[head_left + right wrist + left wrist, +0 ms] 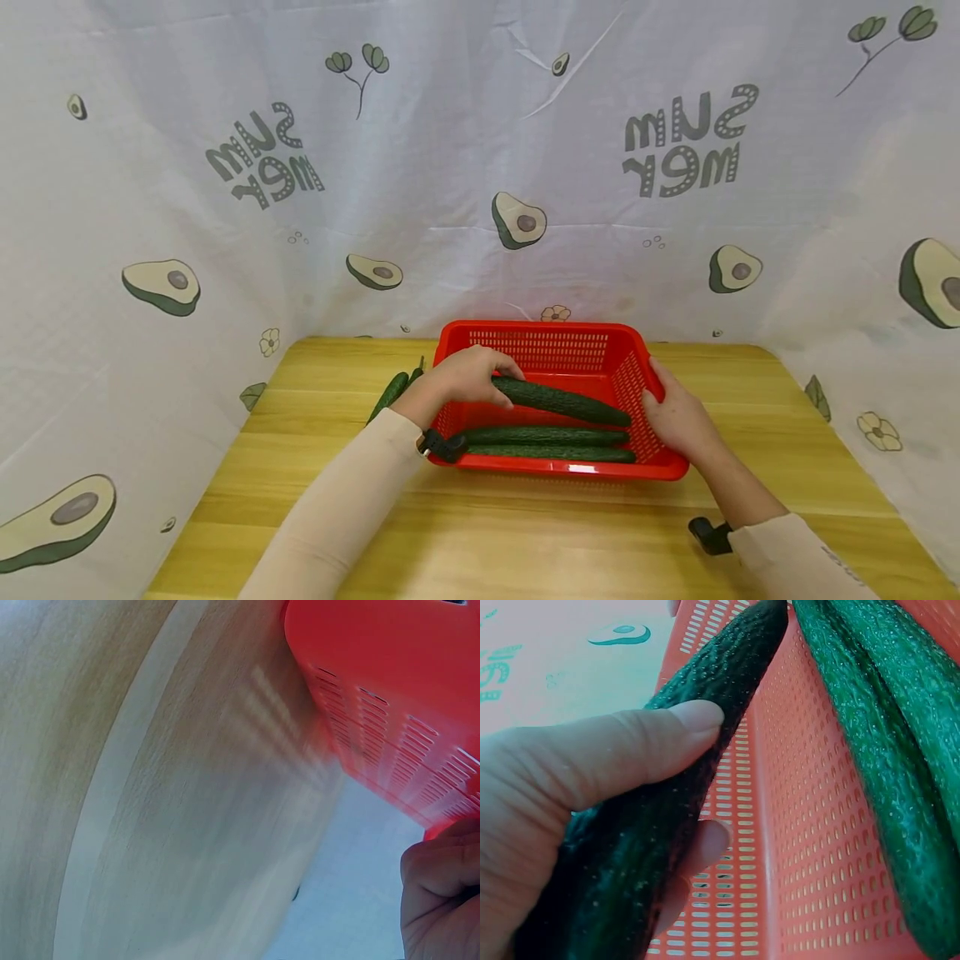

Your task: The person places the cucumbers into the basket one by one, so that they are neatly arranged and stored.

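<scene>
My left hand (474, 377) grips a dark green cucumber (562, 401) near one end, its thumb (652, 742) lying along the top in the left wrist view. The cucumber slants over the inside of a red plastic basket (540, 327). Below it, two more cucumbers (547, 436) lie side by side along the basket's near wall. At the right end, my right hand (678, 417) holds the basket's rim, thumb on the inner side. In the right wrist view the right hand (442, 892) shows only partly, beside the basket's slotted wall (397, 720).
More cucumbers (392, 395) lie on the wooden table (315, 417) left of the basket, partly hidden behind my left arm. A white cloth (450, 167) printed with avocados hangs behind the table and along both sides.
</scene>
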`<state>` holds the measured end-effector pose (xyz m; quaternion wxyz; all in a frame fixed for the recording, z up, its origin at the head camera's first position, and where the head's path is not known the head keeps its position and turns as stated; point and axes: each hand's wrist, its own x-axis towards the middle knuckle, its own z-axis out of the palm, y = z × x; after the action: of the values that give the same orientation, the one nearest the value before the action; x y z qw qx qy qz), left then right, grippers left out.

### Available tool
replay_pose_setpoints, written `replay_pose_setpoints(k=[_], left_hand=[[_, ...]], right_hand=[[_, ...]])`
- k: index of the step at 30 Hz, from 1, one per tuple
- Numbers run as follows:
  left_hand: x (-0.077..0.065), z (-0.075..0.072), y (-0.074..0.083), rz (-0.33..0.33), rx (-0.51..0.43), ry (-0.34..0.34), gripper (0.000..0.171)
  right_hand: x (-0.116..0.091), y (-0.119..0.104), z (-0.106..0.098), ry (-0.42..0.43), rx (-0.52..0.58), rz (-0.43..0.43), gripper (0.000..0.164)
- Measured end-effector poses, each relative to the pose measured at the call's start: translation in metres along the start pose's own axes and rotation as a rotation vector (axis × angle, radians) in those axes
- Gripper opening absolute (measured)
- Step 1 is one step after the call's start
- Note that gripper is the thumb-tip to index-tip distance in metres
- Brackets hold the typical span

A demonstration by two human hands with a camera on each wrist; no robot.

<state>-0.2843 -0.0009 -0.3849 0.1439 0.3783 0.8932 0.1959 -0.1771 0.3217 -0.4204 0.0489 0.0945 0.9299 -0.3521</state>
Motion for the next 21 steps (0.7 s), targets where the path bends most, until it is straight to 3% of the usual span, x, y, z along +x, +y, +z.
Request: replay_pose_setpoints(k=[9, 21], left_hand=[[0.001, 0.007, -0.01, -0.069, -0.09, -0.078, 0.043], [0.007, 0.013, -0.011, -0.099, -0.056, -0.114, 0.042]], right_hand=[[0.001, 0.001, 0.001, -0.008, 0.026, 0.002, 0.069], [0.001, 0.001, 0.0, -0.008, 0.03, 0.005, 0.069]])
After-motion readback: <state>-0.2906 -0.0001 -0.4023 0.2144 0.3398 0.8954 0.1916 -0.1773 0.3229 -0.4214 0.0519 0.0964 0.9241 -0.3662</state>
